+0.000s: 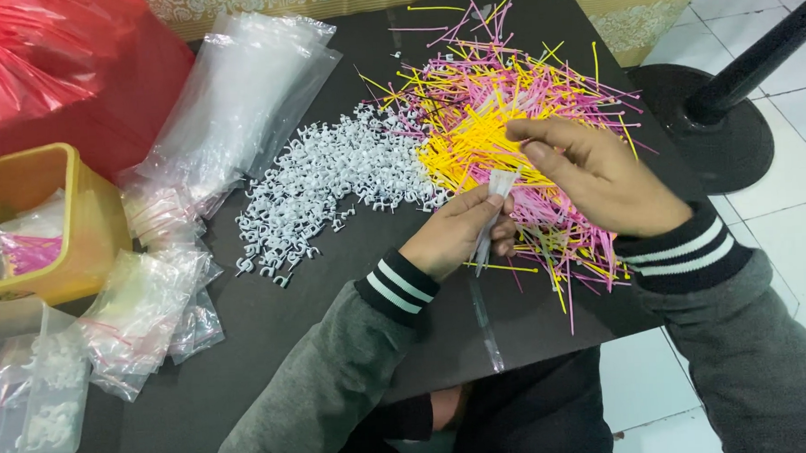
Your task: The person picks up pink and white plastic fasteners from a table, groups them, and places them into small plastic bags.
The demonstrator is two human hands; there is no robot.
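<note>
The left hand (453, 238) pinches a small clear plastic bag (496, 209) with a few white ties inside it, fingers closed on the bag. The bag stands up between both hands, just in front of the heap. The right hand (600, 177) hangs over the pile of pink and yellow cable ties (506, 104) with its fingers curled and the tips close to the top of the bag; I cannot tell if it holds anything. Next to the ties lies a heap of little white cable clips (329, 184) on the black counter (246, 369). More empty clear bags (243, 98) lie in a stack further left. Filled little bags (148, 310) sit near a yellow tub (77, 241). A red plastic bag (42, 52) is in the corner
</note>
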